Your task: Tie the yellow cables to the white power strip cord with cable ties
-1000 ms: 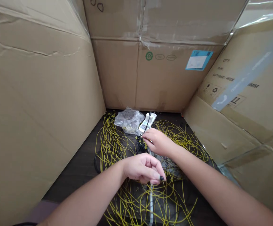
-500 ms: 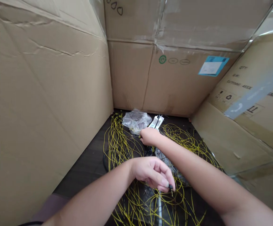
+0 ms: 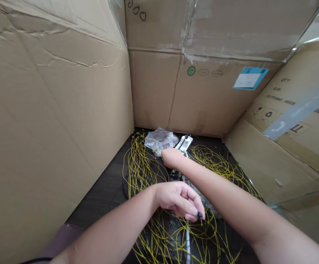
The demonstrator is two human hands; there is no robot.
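Observation:
My left hand (image 3: 179, 201) is pinched on a small black connector (image 3: 199, 215), with a short bit of yellow wire showing below it. Beyond it, my right hand (image 3: 172, 158) is curled knuckles-up at the near edge of a crumpled clear plastic bag (image 3: 160, 140). Its fingertips are hidden, and what they hold cannot be made out. Several small yellow pieces show inside the bag. Thin yellow wires (image 3: 138, 161) lie in a bundle left of my hands, and more loop beneath my left hand. Dark and yellow small parts (image 3: 175, 175) lie just below my right hand.
Large cardboard boxes stand at the left (image 3: 66, 110), back (image 3: 159, 91) and right (image 3: 280, 161). Behind my right hand lies a white packet (image 3: 186, 143) with a black strip. Coiled yellow wires (image 3: 211, 159) lie to the right on the dark surface (image 3: 104, 190).
My right hand has turned slightly, so its fingertips no longer show. My left hand keeps its pinch on the black connector, almost still. The view has shifted slightly.

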